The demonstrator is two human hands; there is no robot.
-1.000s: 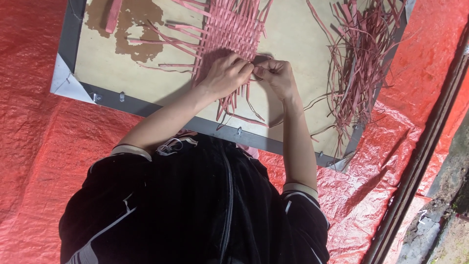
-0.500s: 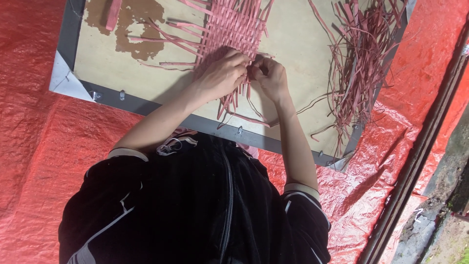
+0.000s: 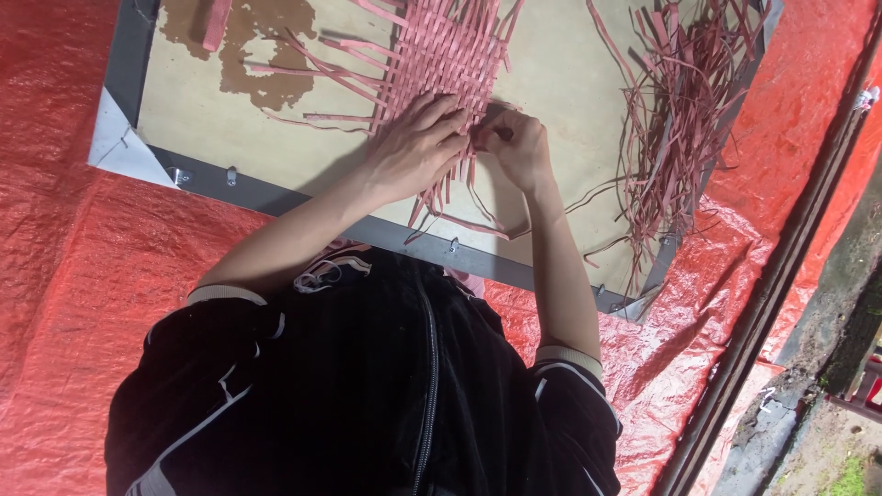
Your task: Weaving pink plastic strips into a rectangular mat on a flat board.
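Note:
A mat woven of pink strips (image 3: 450,46) lies on a tan board (image 3: 570,83), with loose strip ends sticking out all round it. My left hand (image 3: 418,147) lies flat on the mat's near edge, fingers spread and pressing down. Right beside it, my right hand (image 3: 516,147) is curled, pinching a pink strip (image 3: 487,129) at the mat's near right corner. The two hands almost touch. The fingertips of my right hand are hidden.
A pile of loose pink strips (image 3: 680,101) lies on the board's right side. A grey metal frame (image 3: 276,197) with clips edges the board, which rests on a red tarp (image 3: 83,303). A dark stain (image 3: 262,37) marks the board at top left.
Both hands stay at the mat's near edge. My right hand has shifted slightly and curled tighter on the strip; the left fingers have spread a little.

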